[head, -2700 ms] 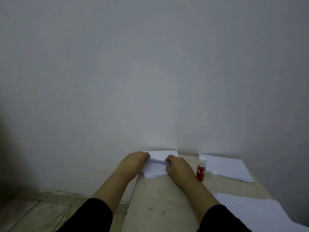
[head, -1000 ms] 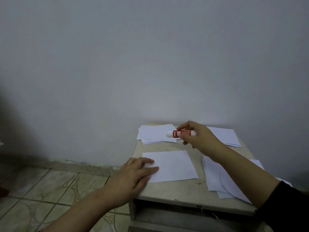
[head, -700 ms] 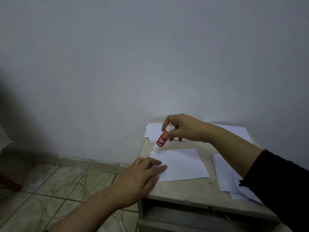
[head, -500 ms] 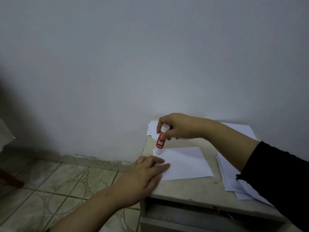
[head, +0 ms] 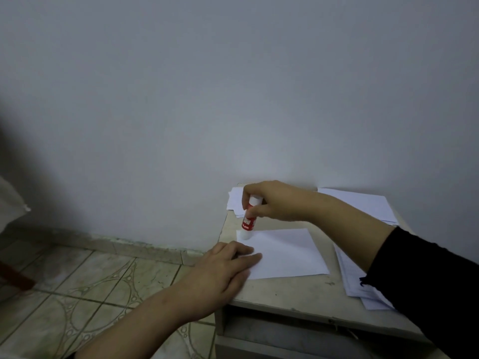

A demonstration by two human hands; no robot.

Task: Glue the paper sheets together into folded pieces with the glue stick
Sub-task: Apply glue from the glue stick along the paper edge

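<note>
Head view: sheet (head: 285, 252) lies flat on the tabletop (head: 293, 288), white, blank. Right hand (head: 274, 200) is clamped on the glue stick (head: 248, 221), red label, held nearly upright, its white lower end touching the sheet's far left corner. Left hand (head: 223, 270) lies flat, fingers spread and together on nothing, pressing the sheet's near left corner at the tabletop's left edge. Folded stack (head: 234, 200) sits beyond the sheet, against the wall (head: 233, 86), partly hidden by the right hand. Second stack (head: 363, 203) is beyond the sheet to the right. Loose pile (head: 350, 275) lies right of the sheet, half under the black sleeve (head: 427, 288). Tiled floor (head: 77, 281) is left of the sheet, below the tabletop.
</note>
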